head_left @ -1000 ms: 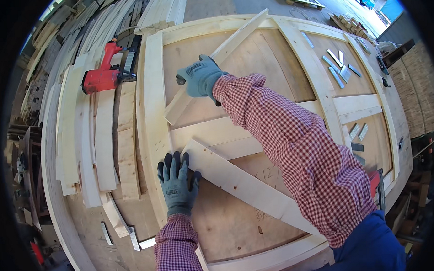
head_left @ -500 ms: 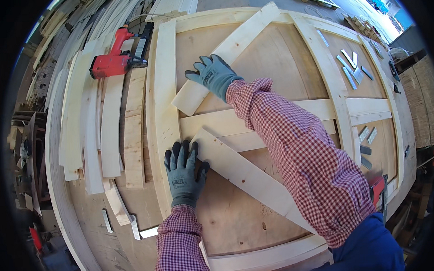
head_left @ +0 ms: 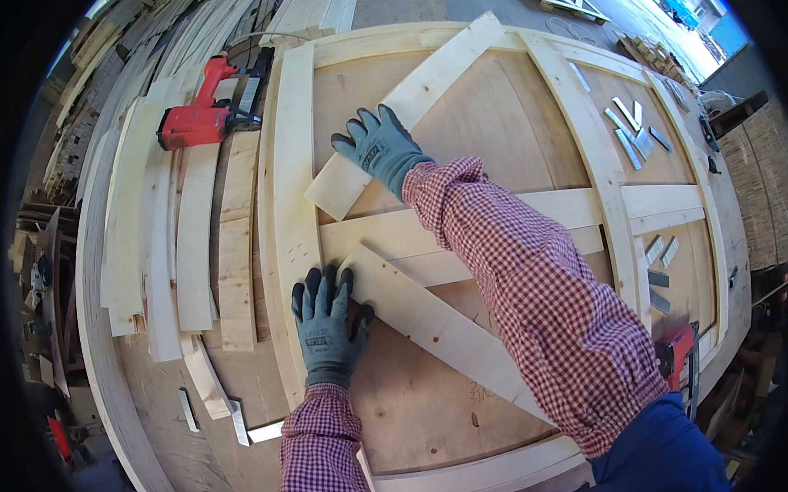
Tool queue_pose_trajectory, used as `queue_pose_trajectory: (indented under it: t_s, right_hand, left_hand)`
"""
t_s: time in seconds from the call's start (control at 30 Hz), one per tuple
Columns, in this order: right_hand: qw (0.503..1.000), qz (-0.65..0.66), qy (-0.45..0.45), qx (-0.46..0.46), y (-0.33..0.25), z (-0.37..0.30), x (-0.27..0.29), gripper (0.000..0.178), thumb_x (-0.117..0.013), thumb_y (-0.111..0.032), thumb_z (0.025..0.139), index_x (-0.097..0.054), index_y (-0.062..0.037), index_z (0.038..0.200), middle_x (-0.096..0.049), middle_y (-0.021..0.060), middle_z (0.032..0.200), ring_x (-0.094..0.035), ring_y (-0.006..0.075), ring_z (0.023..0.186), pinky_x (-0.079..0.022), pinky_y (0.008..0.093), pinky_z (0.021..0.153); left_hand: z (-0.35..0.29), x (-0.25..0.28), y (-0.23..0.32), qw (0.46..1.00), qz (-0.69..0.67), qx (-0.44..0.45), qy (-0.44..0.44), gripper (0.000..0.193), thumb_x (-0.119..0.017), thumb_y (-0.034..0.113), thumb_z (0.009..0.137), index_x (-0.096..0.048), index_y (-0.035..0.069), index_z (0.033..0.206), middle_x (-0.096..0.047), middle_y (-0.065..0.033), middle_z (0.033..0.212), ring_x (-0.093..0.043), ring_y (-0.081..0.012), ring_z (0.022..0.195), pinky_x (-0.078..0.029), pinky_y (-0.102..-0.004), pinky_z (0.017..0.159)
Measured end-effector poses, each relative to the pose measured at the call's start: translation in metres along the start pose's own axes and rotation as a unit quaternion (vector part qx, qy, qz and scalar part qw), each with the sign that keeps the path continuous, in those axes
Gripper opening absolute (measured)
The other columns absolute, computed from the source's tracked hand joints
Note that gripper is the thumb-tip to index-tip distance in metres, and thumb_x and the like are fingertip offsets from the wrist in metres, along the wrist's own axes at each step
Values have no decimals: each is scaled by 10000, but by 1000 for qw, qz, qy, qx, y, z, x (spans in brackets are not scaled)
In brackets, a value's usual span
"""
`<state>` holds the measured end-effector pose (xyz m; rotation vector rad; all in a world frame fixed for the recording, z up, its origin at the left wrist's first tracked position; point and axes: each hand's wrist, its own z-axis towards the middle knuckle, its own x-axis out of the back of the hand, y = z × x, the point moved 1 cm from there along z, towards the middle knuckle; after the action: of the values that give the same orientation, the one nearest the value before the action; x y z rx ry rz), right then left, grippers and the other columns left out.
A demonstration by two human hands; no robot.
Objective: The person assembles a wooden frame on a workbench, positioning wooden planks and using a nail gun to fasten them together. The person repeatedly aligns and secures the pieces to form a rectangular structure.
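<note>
My right hand [head_left: 382, 149], in a grey glove with dark fingertips, lies across a loose pale wooden board [head_left: 444, 68]. Its fingers curl over the board's far edge. The board slants over the upper panel of a wooden frame [head_left: 294, 176], its near end overlapping the frame's left member. My left hand [head_left: 325, 322], gloved alike, rests on that left member with fingers spread. Its thumb lies close beside a second slanted board [head_left: 440, 327], which crosses the lower panel. My right forearm hides this board's far end.
A red nail gun [head_left: 194, 123] lies on planks [head_left: 198, 240] at the left. Another red tool [head_left: 676, 358] is near my right elbow. Metallic strips [head_left: 629, 134] are scattered on the right-hand panels, and a few [head_left: 188, 409] lie at lower left. Stacked timber [head_left: 94, 100] stands beyond.
The whole view has shifted slightly. Relative to the frame, both hands and both slanted boards keep nearly the same places; the fingers of my right hand have moved a little on the board.
</note>
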<state>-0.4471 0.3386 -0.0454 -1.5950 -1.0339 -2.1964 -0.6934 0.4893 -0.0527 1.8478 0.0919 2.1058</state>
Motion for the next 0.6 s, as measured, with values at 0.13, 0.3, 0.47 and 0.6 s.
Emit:
queue_pose_trajectory:
  t_s: [0.13, 0.3, 0.47, 0.6]
  right_hand:
    - [985, 6, -148, 87, 6, 5, 42, 378, -573, -247, 879, -511, -211, 1250, -599, 42, 1134, -556, 243, 1082, -387, 444, 855]
    - [972, 61, -206, 94, 5, -6, 53, 416, -648, -289, 811, -542, -217, 1207, -639, 23, 1072, -611, 232, 991, -411, 414, 806]
    - [966, 92, -224, 92, 6, -5, 50, 567, -663, -299, 778, -483, -208, 1308, -602, 62, 1159, -580, 248, 1057, -415, 442, 823]
    - [972, 110, -193, 72, 6, -10, 40, 567, -676, -279, 791, -475, -199, 1316, -568, 64, 1229, -547, 267, 1132, -390, 498, 872]
  left_hand:
    - [-4, 1, -3, 1000, 16, 4, -11, 623, -667, 290, 803, -466, 161, 1378, -398, -115, 1457, -291, -326, 1384, -157, -519, 1153]
    - [2, 2, 3, 1000, 19, -8, -22, 618, -656, 281, 815, -455, 150, 1385, -385, -101, 1471, -281, -317, 1391, -149, -509, 1158]
    - [-1, 3, -2, 999, 21, -3, -29, 630, -650, 297, 819, -443, 139, 1392, -371, -103, 1481, -262, -322, 1399, -130, -505, 1164]
    - [0, 1, -2, 999, 20, -9, -30, 633, -645, 298, 822, -438, 132, 1396, -376, -107, 1476, -261, -326, 1398, -127, -510, 1162]
